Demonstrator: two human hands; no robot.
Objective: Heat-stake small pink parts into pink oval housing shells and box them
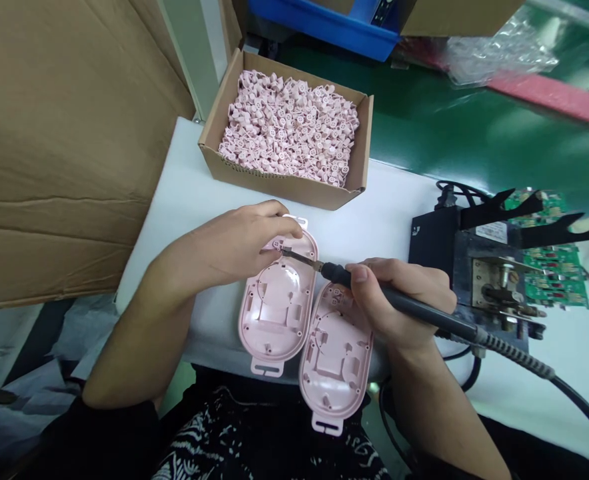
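Observation:
Two pink oval plastic shells lie side by side, insides up, at the near edge of the white table. My left hand presses its fingertips on the top end of the left shell, holding a small pink part there. My right hand grips a black soldering iron like a pen. Its metal tip touches the top of the left shell just beside my left fingertips. The right shell lies partly under my right hand.
A cardboard box full of small pink plastic parts stands behind the shells. A black soldering station with a metal stand sits to the right, green circuit boards behind it. The iron's cable runs off right. Large cardboard stands at the left.

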